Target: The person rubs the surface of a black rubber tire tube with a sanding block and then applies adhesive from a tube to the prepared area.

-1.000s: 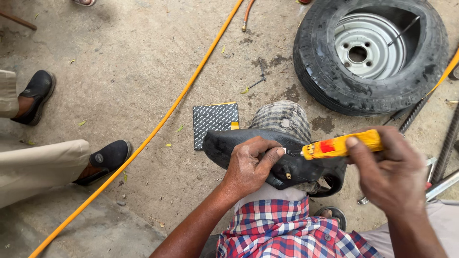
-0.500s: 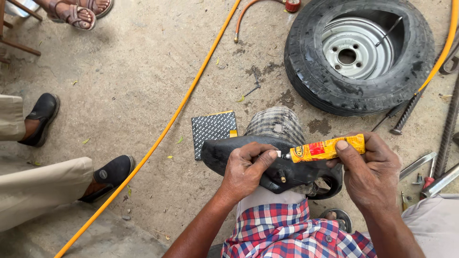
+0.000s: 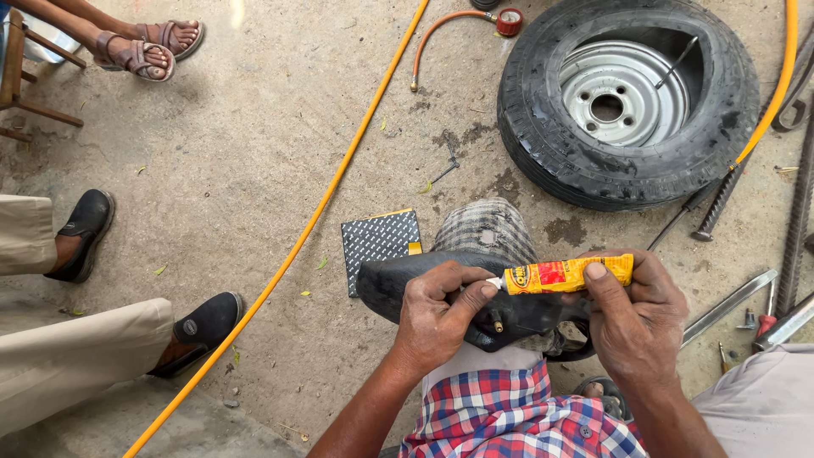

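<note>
The right hand (image 3: pixel 638 326) was closed around a yellow glue tube (image 3: pixel 566 275), holding it level with its nozzle pointing left. The left hand (image 3: pixel 437 318) gripped a black inner tube (image 3: pixel 398 284) draped over the person's knee, its thumb touching the nozzle. A small dark checkered plate (image 3: pixel 377 242) lay just left of the knee. A tyre on its rim (image 3: pixel 543 110) lay far right, and a yellow hose (image 3: pixel 339 187) crossed the concrete floor (image 3: pixel 237 153).
</note>
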